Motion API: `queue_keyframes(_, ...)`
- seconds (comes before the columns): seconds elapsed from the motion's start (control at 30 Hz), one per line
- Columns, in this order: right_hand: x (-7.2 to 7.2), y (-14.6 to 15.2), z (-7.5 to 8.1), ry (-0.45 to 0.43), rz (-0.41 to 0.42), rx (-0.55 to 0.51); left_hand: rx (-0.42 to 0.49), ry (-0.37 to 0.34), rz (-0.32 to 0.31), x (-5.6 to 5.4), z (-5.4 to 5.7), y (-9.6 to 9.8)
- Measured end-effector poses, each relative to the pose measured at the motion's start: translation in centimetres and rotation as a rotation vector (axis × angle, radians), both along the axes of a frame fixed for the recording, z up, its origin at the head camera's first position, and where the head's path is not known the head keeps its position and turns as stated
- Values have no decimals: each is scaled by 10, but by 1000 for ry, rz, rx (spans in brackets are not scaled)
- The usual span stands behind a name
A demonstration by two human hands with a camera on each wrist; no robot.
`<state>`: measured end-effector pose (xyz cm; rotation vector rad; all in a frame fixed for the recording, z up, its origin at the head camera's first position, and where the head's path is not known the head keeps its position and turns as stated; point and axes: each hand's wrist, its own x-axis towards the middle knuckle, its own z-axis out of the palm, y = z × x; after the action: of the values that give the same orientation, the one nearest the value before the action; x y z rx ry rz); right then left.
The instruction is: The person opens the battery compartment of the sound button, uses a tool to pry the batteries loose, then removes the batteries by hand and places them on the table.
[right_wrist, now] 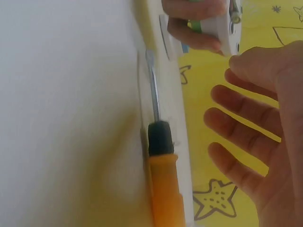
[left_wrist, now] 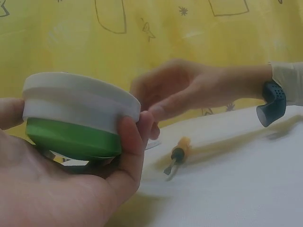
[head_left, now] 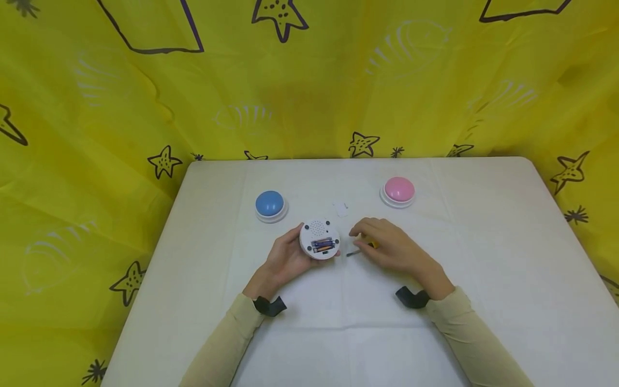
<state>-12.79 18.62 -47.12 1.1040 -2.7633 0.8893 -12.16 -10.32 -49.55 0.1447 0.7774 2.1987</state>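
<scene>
My left hand (head_left: 289, 257) holds a round push-button device (head_left: 307, 248) upside down, white base up. Its green dome (left_wrist: 71, 137) faces the palm in the left wrist view, with fingers wrapped around the side. Batteries (head_left: 323, 245) lie in the uncovered compartment of the base. To the right, my right hand (head_left: 389, 244) hovers with fingers loosely bent and apart, holding nothing. Under it on the table lies a flathead screwdriver (right_wrist: 163, 175) with an orange and black handle, its metal tip toward the device.
Behind the hands, a blue-domed button (head_left: 269, 203) stands at left and a pink-domed button (head_left: 399, 190) at right. Between them lies a small thin white piece (head_left: 340, 208). The white table (head_left: 309, 355) ends at a yellow patterned curtain (head_left: 319, 80).
</scene>
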Motion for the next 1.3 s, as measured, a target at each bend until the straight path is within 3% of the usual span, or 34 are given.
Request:
queue_keyframes(0.2, -2, -11, 2, 98, 83, -113, 0, 4, -12, 1, 2, 1)
queue_keyframes(0.37, -3, -19, 2, 118, 127, -169, -6, 25, -26, 1, 3, 2)
queue_keyframes(0.9, -4, -28, 0, 196, 153, -158, -36, 33, -15, 2, 5, 3)
queue_keyframes(1.1, -6, -27, -2, 128, 118, -208, -10, 24, -17, 2, 4, 3)
queue_keyframes(1.3, -9, -28, -5, -52, 63, -347, -9, 8, -10, 1, 4, 1)
